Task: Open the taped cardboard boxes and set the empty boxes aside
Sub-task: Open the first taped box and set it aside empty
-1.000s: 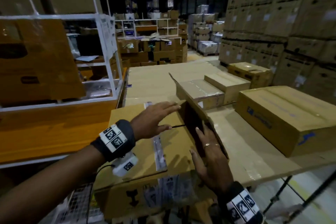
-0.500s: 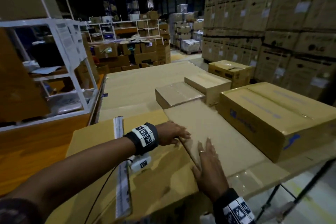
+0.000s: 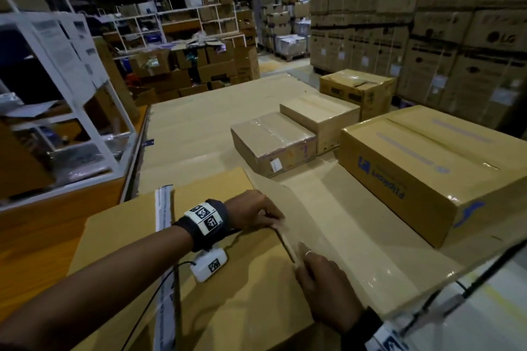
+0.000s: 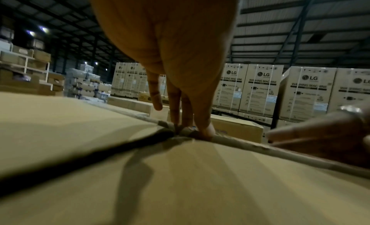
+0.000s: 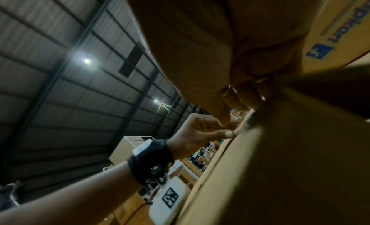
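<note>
Both hands work the near cardboard box (image 3: 216,279) on the table: left hand (image 3: 251,212) and right hand (image 3: 322,285) fingers clamp its raised flap edge (image 3: 285,239). Light, stiff board; grip edges.

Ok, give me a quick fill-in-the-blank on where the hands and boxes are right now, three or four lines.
1. Both hands work at the edge of the near box's ____ flap.
2. The left hand wears a wristband with black-and-white ____.
3. The right hand has a ____ on one finger.
4. Behind the hands, the plastic-wrapped box lies to the ____ of the large blue-logo box.

Missing words: right; markers; ring; left
</note>
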Available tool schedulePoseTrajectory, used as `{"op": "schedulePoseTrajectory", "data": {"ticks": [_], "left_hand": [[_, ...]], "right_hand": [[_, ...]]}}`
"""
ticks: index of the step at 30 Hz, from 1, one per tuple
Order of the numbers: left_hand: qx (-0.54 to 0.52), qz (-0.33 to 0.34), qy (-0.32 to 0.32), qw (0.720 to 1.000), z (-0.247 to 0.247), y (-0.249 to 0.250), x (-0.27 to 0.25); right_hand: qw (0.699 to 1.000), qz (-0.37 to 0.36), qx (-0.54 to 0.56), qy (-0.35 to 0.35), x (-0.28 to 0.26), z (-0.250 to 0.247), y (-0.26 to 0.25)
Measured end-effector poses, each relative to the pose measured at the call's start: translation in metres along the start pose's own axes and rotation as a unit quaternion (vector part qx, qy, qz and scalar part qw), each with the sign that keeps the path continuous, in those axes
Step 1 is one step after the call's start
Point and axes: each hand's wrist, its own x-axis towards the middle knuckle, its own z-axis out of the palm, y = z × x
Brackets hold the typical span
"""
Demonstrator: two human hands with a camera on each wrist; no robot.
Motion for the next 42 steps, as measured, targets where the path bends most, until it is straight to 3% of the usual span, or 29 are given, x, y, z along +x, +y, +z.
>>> {"op": "schedulePoseTrajectory", "data": {"ticks": [7, 14, 21, 24, 27, 35, 42], "left_hand": [[0.022, -0.073, 0.013, 0.997, -0.019, -0.041, 0.008], [0.029, -0.141, -0.074, 0.987, -0.01, -0.064, 0.02], [0.023, -0.139, -0.064, 0.988, 0.002, -0.07, 0.014], [0.067, -0.116, -0.079, 0.988, -0.006, -0.058, 0.01], [0.125, -0.136, -0.106, 0.977, -0.023, -0.029, -0.002], [0.052, -0.251, -0.054, 0.965, -0.046, 0.081, -0.137], [-0.032, -0.387, 0.048, 0.92, 0.006, 0.172, -0.268]], "right_hand": [[0.992, -0.121, -0.031, -0.025, 0.048, -0.046, -0.02], [0.983, -0.032, -0.043, -0.176, 0.125, -0.017, -0.01], [0.982, -0.067, 0.008, -0.178, 0.128, -0.006, 0.01], [0.979, -0.109, 0.01, -0.172, 0.119, -0.017, 0.004], [0.97, -0.163, -0.004, -0.178, 0.102, -0.035, -0.002], [0.924, -0.314, -0.094, -0.197, 0.046, -0.057, -0.035], [0.889, -0.395, -0.109, -0.205, 0.002, -0.026, -0.098]]}}
